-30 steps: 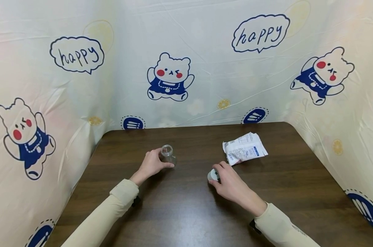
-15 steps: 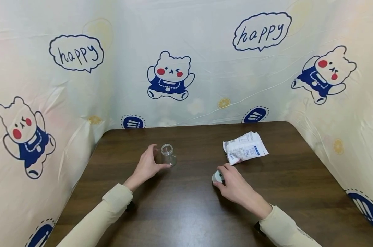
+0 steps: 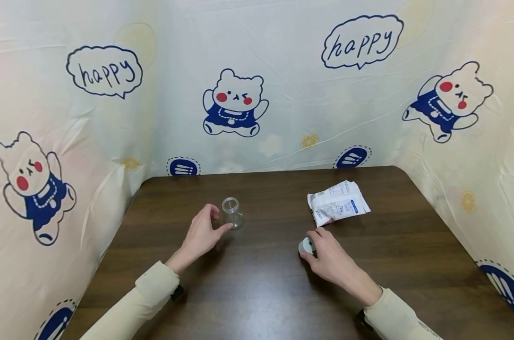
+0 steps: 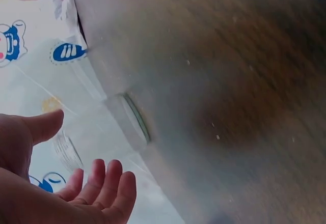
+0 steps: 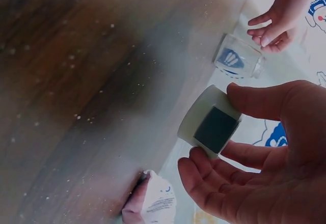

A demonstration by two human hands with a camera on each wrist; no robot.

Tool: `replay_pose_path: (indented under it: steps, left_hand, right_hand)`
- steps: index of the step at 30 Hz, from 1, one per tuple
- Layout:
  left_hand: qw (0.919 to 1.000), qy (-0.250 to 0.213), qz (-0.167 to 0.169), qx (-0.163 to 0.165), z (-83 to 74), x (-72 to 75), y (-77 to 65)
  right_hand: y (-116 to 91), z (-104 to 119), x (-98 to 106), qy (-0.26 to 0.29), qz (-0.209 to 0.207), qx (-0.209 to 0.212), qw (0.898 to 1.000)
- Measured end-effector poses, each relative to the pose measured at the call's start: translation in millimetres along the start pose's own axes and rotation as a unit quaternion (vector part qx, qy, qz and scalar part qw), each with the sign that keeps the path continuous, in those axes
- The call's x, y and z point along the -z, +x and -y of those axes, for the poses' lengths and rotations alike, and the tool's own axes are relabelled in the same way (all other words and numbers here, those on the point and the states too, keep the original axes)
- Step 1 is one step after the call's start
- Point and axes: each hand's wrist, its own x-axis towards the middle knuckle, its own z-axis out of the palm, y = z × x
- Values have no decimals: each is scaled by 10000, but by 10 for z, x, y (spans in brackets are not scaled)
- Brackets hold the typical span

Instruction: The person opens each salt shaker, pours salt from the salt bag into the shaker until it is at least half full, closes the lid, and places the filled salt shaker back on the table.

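Toward the far edge of the table [image 3: 257, 288], left of its middle, a clear jar [image 3: 232, 215] stands upright with its mouth uncovered. Beside it, on the side facing the left edge, the left hand [image 3: 199, 235] is spread, thumb and fingers well parted; whether the thumb tip touches the jar I cannot tell. Right of the middle, nearer the near edge than the jar is, the right hand [image 3: 335, 262] pinches a pale round cap [image 3: 306, 246] with a dark square patch [image 5: 217, 129] on its side; whether it is lifted off the tabletop is unclear.

The step in hand looks like handling jar and cap apart from each other. Putting the cap down would call for keeping it level and loosening the fingers; fitting it would first call for the left hand to close round the jar, which could otherwise slide.

Nothing shows in the jar: the printed backdrop [image 3: 291, 104] comes through its wall. Whether the cap is hollow cannot be made out. Toward the far right corner, just beyond the right hand, lies a white packet [image 3: 338, 204], its contents hidden
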Motion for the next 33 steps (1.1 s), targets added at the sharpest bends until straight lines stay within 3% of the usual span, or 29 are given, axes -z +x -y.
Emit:
replay_pose_path:
  steps: [8, 15, 26, 33]
  left_hand:
    - [9999, -100, -14, -141, -131, -86, -125]
    - [9988, -266, 327, -262, -306, -128, -230]
    - [9969, -185, 517, -558, -440, -163, -235]
    - [9957, -236, 532, -717, -540, -215, -225]
  right_hand:
    - [-46, 24, 19, -4, -31, 54, 10000]
    - [-128, 29, 54, -61, 2, -9, 10000]
    - [-231, -10, 71, -68, 85, -188, 9998]
    - [-284, -51, 88, -105, -132, -119, 9998]
